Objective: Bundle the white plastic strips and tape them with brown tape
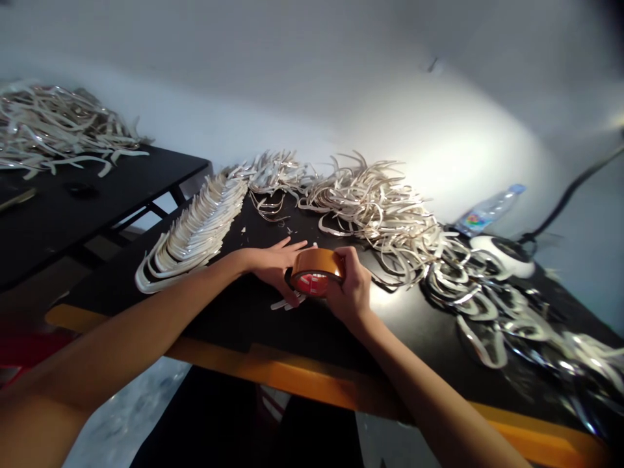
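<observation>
We're counting one left hand (pixel 274 263), one right hand (pixel 355 289), one tape roll (pixel 319 262); one bottle (pixel 490 211) is showing far right, two desks (pixel 229 318) are appearing, and curved strips (pixel 375 205) are crowding beyond count.

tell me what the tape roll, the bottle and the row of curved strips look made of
Tape roll: probably plastic film, glossy amber-brown, going by its smooth, shiny outer face.
Bottle: likely clear plastic, since it is see-through with bright highlights.
Row of curved strips: off-white, perhaps plastic or rubber; their pale, bent shapes leave it open.
</observation>
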Demonstrator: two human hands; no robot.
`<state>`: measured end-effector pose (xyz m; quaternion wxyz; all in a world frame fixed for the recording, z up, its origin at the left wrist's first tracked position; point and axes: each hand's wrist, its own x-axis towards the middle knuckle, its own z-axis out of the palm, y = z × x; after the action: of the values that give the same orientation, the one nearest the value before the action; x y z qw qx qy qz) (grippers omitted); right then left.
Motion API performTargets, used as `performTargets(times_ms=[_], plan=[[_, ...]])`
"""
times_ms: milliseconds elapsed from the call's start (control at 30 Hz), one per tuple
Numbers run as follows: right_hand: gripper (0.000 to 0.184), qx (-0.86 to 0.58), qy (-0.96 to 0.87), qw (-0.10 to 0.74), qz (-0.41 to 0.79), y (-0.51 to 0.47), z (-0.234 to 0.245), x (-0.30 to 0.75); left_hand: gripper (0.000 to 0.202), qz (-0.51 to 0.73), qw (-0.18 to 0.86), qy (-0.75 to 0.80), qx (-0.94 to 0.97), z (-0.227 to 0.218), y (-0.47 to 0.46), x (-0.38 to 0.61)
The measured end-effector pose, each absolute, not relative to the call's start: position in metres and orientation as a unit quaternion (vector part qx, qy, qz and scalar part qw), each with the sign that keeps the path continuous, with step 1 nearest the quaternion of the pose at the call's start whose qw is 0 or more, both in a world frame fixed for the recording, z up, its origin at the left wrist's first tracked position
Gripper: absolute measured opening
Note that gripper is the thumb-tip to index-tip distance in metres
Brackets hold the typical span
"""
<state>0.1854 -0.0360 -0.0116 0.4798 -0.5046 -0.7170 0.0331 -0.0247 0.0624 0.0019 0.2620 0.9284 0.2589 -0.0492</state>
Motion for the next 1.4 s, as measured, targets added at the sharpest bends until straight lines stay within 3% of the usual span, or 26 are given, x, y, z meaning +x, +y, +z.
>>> performTargets(times_ms=[333, 667, 967, 1067, 1233, 1333, 1400], plan=[[0.025, -0.532, -0.745, 0.400, 0.025, -0.039, -0.011, 0.178, 0.106, -0.033, 0.262, 0.248, 0.932, 0.003, 0.058, -0.029], [0.027, -0.439, -0.792, 0.415, 0.090, -0.003, -0.011, 0.198, 0.122, 0.000, 0.255, 0.281, 0.925, -0.007, 0.060, -0.025], [0.024, -0.488, -0.655, 0.571, 0.085, -0.020, -0.010, 0.189, 0.119, -0.016, 0.240, 0.286, 0.928, -0.001, 0.057, -0.021], [0.031, -0.500, -0.686, 0.522, 0.087, -0.024, -0.011, 0.185, 0.127, -0.015, 0.238, 0.299, 0.924, -0.004, 0.057, -0.020], [0.027, -0.516, -0.738, 0.430, 0.066, -0.029, -0.013, 0.180, 0.121, -0.014, 0.231, 0.290, 0.929, -0.008, 0.056, -0.023], [0.025, -0.505, -0.755, 0.416, 0.052, -0.032, -0.013, 0.180, 0.122, -0.020, 0.229, 0.282, 0.931, -0.007, 0.056, -0.025], [0.024, -0.496, -0.761, 0.416, 0.051, -0.032, -0.013, 0.180, 0.112, -0.025, 0.227, 0.272, 0.935, -0.006, 0.056, -0.026]])
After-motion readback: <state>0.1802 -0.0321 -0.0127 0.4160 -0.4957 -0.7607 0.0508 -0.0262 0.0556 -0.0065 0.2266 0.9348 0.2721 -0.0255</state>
